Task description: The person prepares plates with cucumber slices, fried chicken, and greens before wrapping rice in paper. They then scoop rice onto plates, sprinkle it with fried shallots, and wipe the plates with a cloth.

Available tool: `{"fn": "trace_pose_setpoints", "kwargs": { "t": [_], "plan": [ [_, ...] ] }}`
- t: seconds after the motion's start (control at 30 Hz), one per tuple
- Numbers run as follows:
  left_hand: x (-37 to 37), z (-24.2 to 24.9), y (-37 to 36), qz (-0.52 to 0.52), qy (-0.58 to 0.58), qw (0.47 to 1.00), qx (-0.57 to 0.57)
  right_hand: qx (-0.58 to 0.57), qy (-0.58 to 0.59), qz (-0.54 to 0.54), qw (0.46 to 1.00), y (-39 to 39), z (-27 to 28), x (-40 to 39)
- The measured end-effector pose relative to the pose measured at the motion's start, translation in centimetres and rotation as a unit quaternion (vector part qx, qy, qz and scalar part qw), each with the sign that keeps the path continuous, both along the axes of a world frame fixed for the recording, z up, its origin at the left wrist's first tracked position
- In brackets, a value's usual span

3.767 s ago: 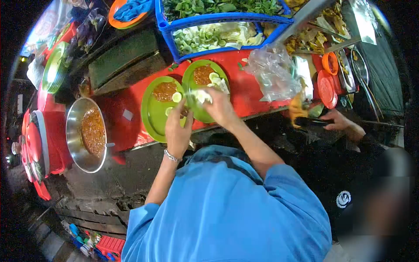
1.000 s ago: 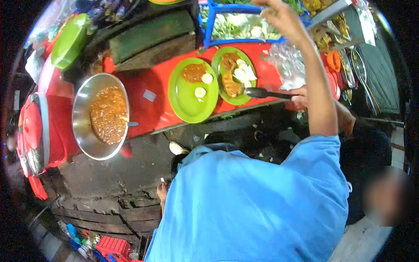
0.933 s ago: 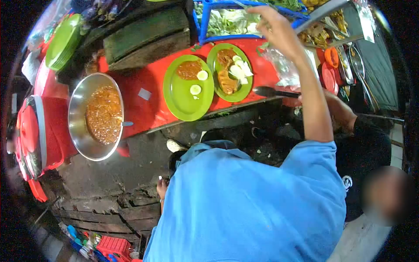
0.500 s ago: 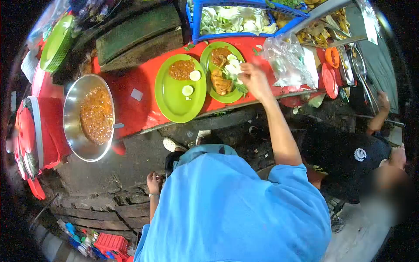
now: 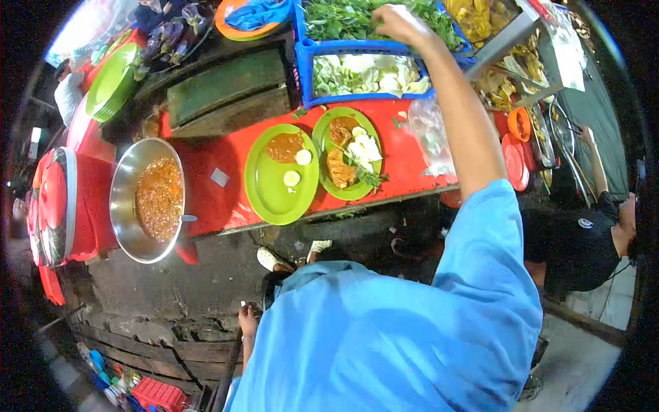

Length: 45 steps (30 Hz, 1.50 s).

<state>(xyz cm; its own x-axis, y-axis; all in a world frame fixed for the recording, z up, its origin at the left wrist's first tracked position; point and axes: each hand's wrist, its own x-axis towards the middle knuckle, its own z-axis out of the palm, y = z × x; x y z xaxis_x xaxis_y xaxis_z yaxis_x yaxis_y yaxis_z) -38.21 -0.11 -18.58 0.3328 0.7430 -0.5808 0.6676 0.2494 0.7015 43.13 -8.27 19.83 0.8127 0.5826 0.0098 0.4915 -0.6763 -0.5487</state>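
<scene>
Green herbs [image 5: 343, 17] fill the far blue crate [image 5: 302, 48]; right hand [image 5: 398, 20] reaches into them, fingers closed on leaves. Left hand [image 5: 247, 321] hangs low by the hip, grip unclear. Two green plates [image 5: 274, 199] sit on the red surface [image 5: 206, 151]

From my remote seat I see a shiny steel bowl [image 5: 130, 206] on the glossy red counter [image 5: 206, 154], smooth green plastic plates [image 5: 271, 196] beside it, a blue plastic crate [image 5: 305, 51] behind them, and crinkled clear plastic bag [image 5: 429, 134] nearby.
</scene>
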Motion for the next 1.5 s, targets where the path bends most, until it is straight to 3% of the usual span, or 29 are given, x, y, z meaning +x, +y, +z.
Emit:
{"fn": "trace_pose_setpoints", "kwargs": {
  "t": [0.03,0.07,0.1,0.17,0.2,0.23,0.3,0.37,0.47,0.5,0.57,0.6,0.63,0.67,0.7,0.73,0.77,0.8,0.93,1.0,1.03,1.1,1.13,1.17,1.23,1.37,1.4,1.43,1.5],
  "plan": [
    [-0.2,0.0,-0.4,0.005,-0.004,1.0,0.003,-0.121,-0.175,0.09,0.973,-0.2,1.3,-0.7],
    [-0.1,-0.1,-1.1,0.01,0.026,0.999,0.029,-0.074,-0.037,-0.022,0.996,-0.3,5.5,-4.6],
    [-0.1,-0.2,-2.2,0.018,0.057,0.997,0.051,-0.006,-0.224,0.05,0.973,-0.5,2.9,-0.5],
    [-2.0,-2.6,-4.3,0.027,0.013,0.998,0.055,0.075,-0.207,-0.027,0.975,-1.0,5.3,-2.4],
    [-3.6,-4.4,-4.7,-0.027,0.065,0.996,0.049,0.083,-0.228,-0.001,0.97,-1.7,5.6,-1.9],
    [-7.2,-10.3,-6.2,0.024,0.017,0.999,0.03,0.091,-0.247,0.024,0.964,-2.1,5.8,-1.4],
    [-8.3,-10.3,-7.4,-0.003,0.066,0.997,0.03,0.229,-0.101,-0.015,0.968,-3.3,6.9,-5.9],
    [-9.1,-9.7,-8.1,-0.011,0.088,0.996,0.015,0.342,-0.159,0.086,0.922,-5.4,4.4,-4.9],
    [-9.8,-9.9,-8.1,-0.024,0.102,0.994,-0.005,0.4,-0.081,0.037,0.912,-7.5,2.2,-8.5],
    [-9.9,-10.1,-7.7,-0.025,0.102,0.994,-0.01,0.289,-0.131,-0.004,0.948,-7.6,2.0,-9.4],
    [-10.2,-10.6,-6.0,-0.031,0.088,0.996,-0.013,0.263,-0.108,-0.02,0.959,-8.4,0.3,-8.6],
    [-10.1,-10.9,-4.8,-0.047,0.072,0.996,0.0,0.332,-0.104,0.02,0.937,-8.6,-0.5,-9.0],
    [-9.7,-11.0,-3.7,-0.066,0.052,0.996,0.019,0.331,-0.103,0.017,0.938,-8.9,-0.8,-9.9],
    [-7.8,-8.0,-2.5,-0.196,0.047,0.963,0.179,0.379,-0.07,0.02,0.922,-9.4,-1.0,-11.7],
    [-5.4,-4.5,-1.3,-0.287,0.059,0.886,0.36,0.426,-0.037,0.022,0.904,-10.1,-1.3,-13.4],
    [-3.1,-2.6,0.0,-0.088,0.001,0.985,0.147,0.469,-0.019,0.008,0.883,-11.0,-1.9,-14.8],
    [-1.3,-1.3,0.9,0.122,-0.056,0.988,-0.081,0.467,-0.025,-0.021,0.884,-11.8,-2.6,-16.3],
    [-0.2,0.3,1.7,0.055,-0.031,0.997,-0.032,0.465,-0.03,-0.05,0.884,-12.5,-3.3,-17.9],
    [2.5,2.0,2.0,0.09,-0.051,0.994,-0.027,0.592,0.117,-0.133,0.786,-14.6,-7.5,-23.6],
    [1.5,0.4,1.9,0.083,-0.049,0.993,-0.062,0.481,0.072,-0.172,0.856,-14.7,-11.8,-26.0],
    [0.6,-0.4,1.7,0.079,-0.048,0.991,-0.094,0.434,0.121,-0.164,0.878,-14.3,-13.6,-27.5],
    [-5.1,-6.7,2.5,-0.11,0.071,0.988,0.086,0.242,-0.012,-0.118,0.963,-13.9,-19.3,-29.1],
    [-6.9,-7.6,2.2,-0.107,0.077,0.99,0.052,0.16,-0.058,-0.137,0.976,-14.0,-20.9,-29.8],
    [-7.4,-8.1,2.2,-0.099,0.08,0.992,0.02,0.159,0.029,-0.195,0.967,-13.9,-21.9,-30.4],
    [-8.3,-6.6,3.1,-0.109,0.074,0.991,0.009,0.159,-0.023,-0.169,0.972,-13.7,-22.0,-31.2],
    [-12.9,-7.5,6.0,-0.076,0.017,0.997,0.006,-0.001,-0.082,-0.039,0.996,-12.8,-18.1,-32.4],
    [-13.2,-6.5,7.2,-0.047,0.043,0.998,0.002,-0.047,-0.126,-0.06,0.989,-12.3,-17.3,-32.9],
    [-12.7,-5.2,8.5,-0.019,0.069,0.997,-0.003,0.02,-0.043,-0.151,0.987,-11.7,-16.9,-33.7],
    [-14.4,-4.6,12.1,0.089,-0.005,0.996,-0.026,0.065,-0.178,-0.246,0.951,-13.2,-20.7,-32.8]
  ]
}}
